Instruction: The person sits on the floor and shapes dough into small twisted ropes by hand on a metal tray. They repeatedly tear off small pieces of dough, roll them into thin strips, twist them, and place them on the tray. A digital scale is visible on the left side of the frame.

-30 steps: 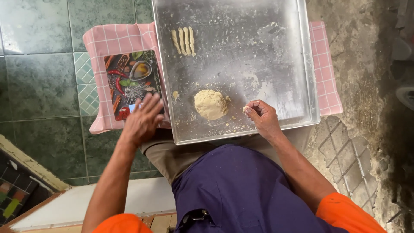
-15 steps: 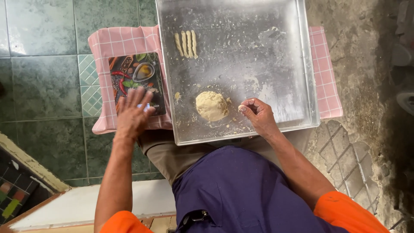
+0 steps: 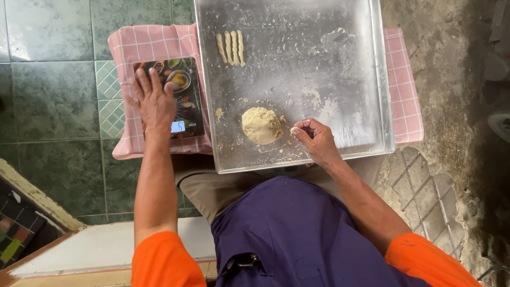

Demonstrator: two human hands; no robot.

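Observation:
My left hand (image 3: 154, 98) lies flat, fingers spread, on a small digital kitchen scale (image 3: 183, 98) with a picture-printed top, left of the tray. My right hand (image 3: 314, 139) rests on the metal tray (image 3: 319, 58) with its fingers curled, pinching a small bit of dough at the fingertips. A ball of pale dough (image 3: 261, 125) sits just left of that hand on the floured tray. Several thin dough sticks (image 3: 230, 48) lie side by side near the tray's far left.
The tray and scale rest on a pink checked cloth (image 3: 154, 40) over my lap. Green floor tiles (image 3: 53, 95) lie to the left, rough concrete (image 3: 457, 106) to the right. I wear a dark blue apron (image 3: 297, 234) and orange sleeves.
My left hand has slid away from the tray's near left corner onto the scale, going left and farther out. My right hand stayed by the dough ball, curling its fingers.

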